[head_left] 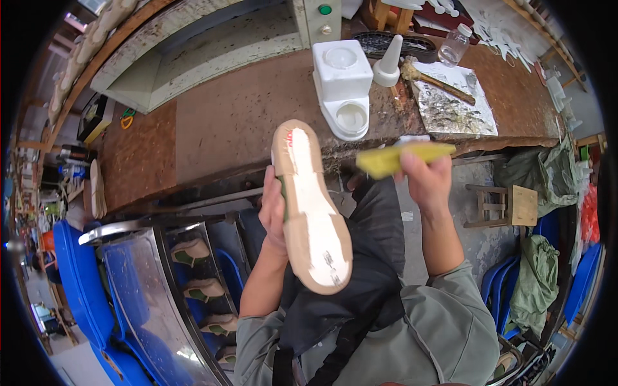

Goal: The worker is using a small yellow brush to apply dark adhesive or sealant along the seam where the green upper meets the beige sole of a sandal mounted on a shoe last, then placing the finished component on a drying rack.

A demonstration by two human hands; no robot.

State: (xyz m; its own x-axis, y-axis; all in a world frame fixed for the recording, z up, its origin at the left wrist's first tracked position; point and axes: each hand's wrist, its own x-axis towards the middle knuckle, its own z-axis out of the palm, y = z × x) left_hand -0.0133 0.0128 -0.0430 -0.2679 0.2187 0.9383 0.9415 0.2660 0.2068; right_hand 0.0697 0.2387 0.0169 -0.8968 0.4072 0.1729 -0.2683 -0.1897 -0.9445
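My left hand [273, 209] is closed around the side of a shoe [315, 219], held in front of my lap with its bottom turned up toward me. The underside has a white middle strip, with beige material folded in around its edge. A bit of green shows on the side near my fingers. To the right, apart from the shoe, my right hand [427, 183] pinches a flat yellow piece [386, 161], blurred by motion. Its exact kind cannot be made out.
Ahead, a worn brown workbench [232, 116] carries a white dispenser [341, 90], a white cone-topped bottle [387, 63], a brush [444, 87] and a clear bottle [455, 45]. A metal rack [145, 289] with several shoes stands left; a wooden stool [521, 206] stands right.
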